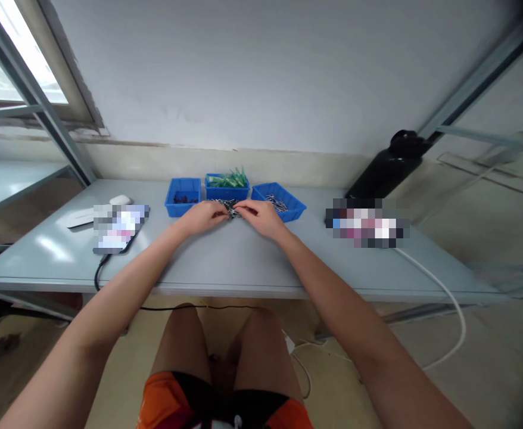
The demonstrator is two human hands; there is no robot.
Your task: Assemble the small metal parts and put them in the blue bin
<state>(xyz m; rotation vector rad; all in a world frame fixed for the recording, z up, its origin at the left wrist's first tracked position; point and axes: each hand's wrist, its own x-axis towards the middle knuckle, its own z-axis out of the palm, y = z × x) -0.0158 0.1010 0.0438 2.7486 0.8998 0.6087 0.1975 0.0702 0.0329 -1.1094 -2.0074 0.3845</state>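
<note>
A small heap of dark and silvery metal pieces [231, 207] lies on the table in front of the blue trays, too small to make out singly. My left hand [202, 218] reaches it from the left, its fingers curled in at the heap's edge. From the right comes my right hand [264, 219], thumb and fingers drawn together over the same pieces. What each hand's fingertips hold is too small to tell. Close behind stands a blue tray [226, 194] of green plastic-looking strips [230, 179]. A left blue tray [169, 207] holds dark bits; a right blue tray [296, 210] holds slim silvery pieces.
A phone [121, 229] with a black cable lies at left, beside a white case [121, 201] and a flat white object [80, 217]. At right are a black bottle [384, 170] and a blurred-out device [364, 226] with a white cable [440, 289]. A wall rises behind.
</note>
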